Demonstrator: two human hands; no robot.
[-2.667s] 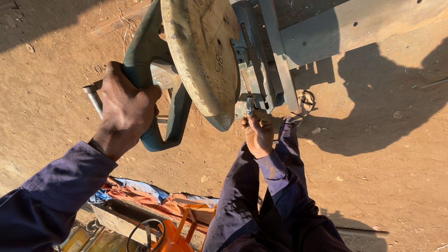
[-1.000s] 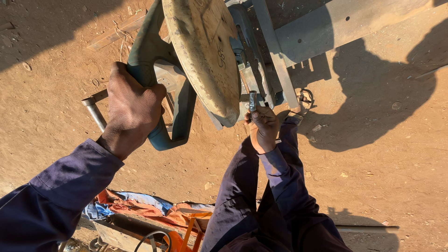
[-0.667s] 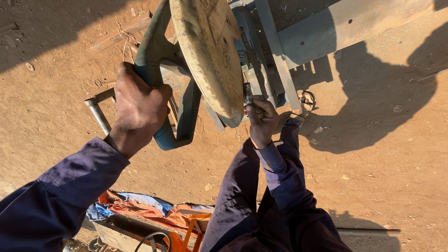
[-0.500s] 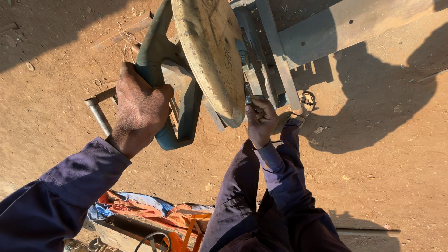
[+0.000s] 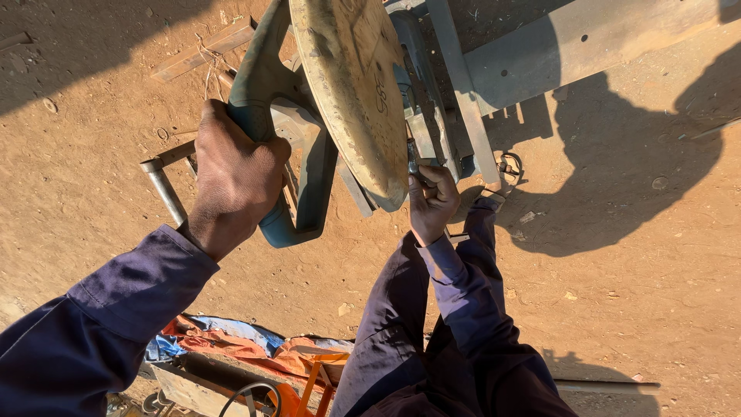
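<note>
- Dusty teal metal chop saw handle (image 5: 262,93), above the red dirt ground (image 5: 633,293): left hand (image 5: 235,174) wraps it firmly
- Right hand (image 5: 432,202) pinches a small metal part (image 5: 413,158) under the round yellowish cutting disc (image 5: 351,85)

There were two hands, the left hand (image 5: 235,174) and the right hand (image 5: 432,202), one teal-handled chop saw (image 5: 289,166) carrying one dusty cutting disc (image 5: 351,93), one long grey steel bar (image 5: 587,38), one short metal pipe (image 5: 166,191) (lying on the dirt), and one heap of orange and blue cloth (image 5: 247,347).

Left hand (image 5: 235,174) around saw handle (image 5: 266,85), right hand (image 5: 432,202) apparently at the clamp (image 5: 424,135) beneath dusty disc (image 5: 351,85).
</note>
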